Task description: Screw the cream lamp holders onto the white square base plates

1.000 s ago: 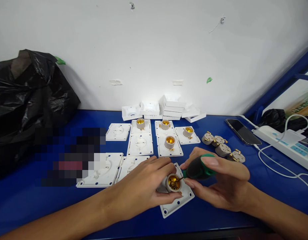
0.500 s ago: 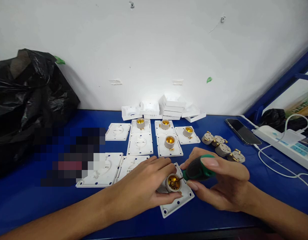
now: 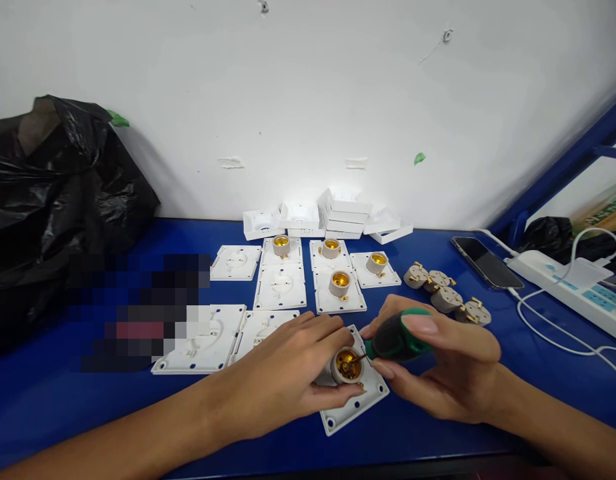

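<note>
The left hand is closed around a round grey lamp socket with a brass-coloured lining, which sits on a square white plastic plate at the front of the blue table. The right hand grips a black-and-green screwdriver by its handle, shank angled into the socket; whether the tip engages a screw cannot be told. Progress, as judged: four plates behind carry sockets; one is in work; four bare plates and at least four loose grey sockets remain. Shallow white plastic boxes stand near the wall, none fitted.
</note>
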`<action>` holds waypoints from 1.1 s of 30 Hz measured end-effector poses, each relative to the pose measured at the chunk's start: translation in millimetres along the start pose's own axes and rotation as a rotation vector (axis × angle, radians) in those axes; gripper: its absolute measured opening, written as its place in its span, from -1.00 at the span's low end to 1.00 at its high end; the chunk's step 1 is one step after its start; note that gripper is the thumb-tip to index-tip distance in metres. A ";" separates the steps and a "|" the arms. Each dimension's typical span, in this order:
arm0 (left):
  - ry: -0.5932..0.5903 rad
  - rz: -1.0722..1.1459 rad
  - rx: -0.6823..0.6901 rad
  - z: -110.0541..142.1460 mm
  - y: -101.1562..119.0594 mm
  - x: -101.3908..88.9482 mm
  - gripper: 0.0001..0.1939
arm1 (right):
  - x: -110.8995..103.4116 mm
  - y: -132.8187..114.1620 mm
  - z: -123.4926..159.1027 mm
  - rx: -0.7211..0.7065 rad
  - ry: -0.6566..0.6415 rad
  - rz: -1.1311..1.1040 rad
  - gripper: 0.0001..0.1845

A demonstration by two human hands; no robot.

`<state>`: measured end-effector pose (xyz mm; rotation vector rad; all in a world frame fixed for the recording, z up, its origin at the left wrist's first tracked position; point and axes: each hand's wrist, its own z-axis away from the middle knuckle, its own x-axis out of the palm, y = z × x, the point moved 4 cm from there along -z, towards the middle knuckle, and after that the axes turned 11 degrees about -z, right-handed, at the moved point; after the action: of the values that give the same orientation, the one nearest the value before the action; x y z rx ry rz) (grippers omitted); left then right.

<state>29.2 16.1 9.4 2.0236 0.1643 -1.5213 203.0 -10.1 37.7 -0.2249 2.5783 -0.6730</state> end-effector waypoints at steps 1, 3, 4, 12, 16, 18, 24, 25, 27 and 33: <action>-0.003 -0.002 0.001 0.4 0.2 0.1 -0.81 | 0.1 0.2 -0.3 0.008 -0.003 0.001 -0.05; -0.011 -0.008 0.000 1.0 0.0 0.4 -0.81 | 0.0 0.3 -0.6 0.013 -0.004 0.007 -0.04; -0.017 -0.012 -0.002 1.1 -0.3 0.6 -0.81 | -0.1 0.3 -0.6 0.015 -0.005 0.012 -0.04; -0.033 -0.026 -0.005 0.6 -1.0 1.2 -0.78 | -0.5 -0.5 0.1 0.020 -0.014 0.020 -0.04; -0.047 -0.037 0.003 0.8 -0.3 0.9 -0.78 | -0.7 -0.2 0.9 0.046 -0.021 0.007 -0.06; -0.049 -0.045 0.006 0.7 -0.6 0.6 -0.78 | -0.8 0.1 1.2 0.053 -0.015 0.011 -0.08; -0.041 -0.070 0.024 1.4 -1.2 1.3 -0.79 | -0.2 0.9 -0.4 0.073 -0.008 0.026 -0.11; -0.035 -0.074 0.026 1.6 -1.3 1.3 -0.79 | -0.3 0.8 -0.8 0.074 -0.010 0.027 -0.11; -0.031 -0.086 0.033 1.8 -1.2 1.5 -0.79 | -0.7 0.5 -1.3 0.077 -0.019 0.026 -0.10; -0.037 -0.108 0.050 1.4 -0.5 1.0 -0.75 | -0.5 0.4 -0.8 0.092 -0.047 -0.001 -0.08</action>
<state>28.1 15.5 8.1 2.0527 0.2269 -1.6437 203.1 -9.3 38.3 -0.2092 2.4956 -0.7749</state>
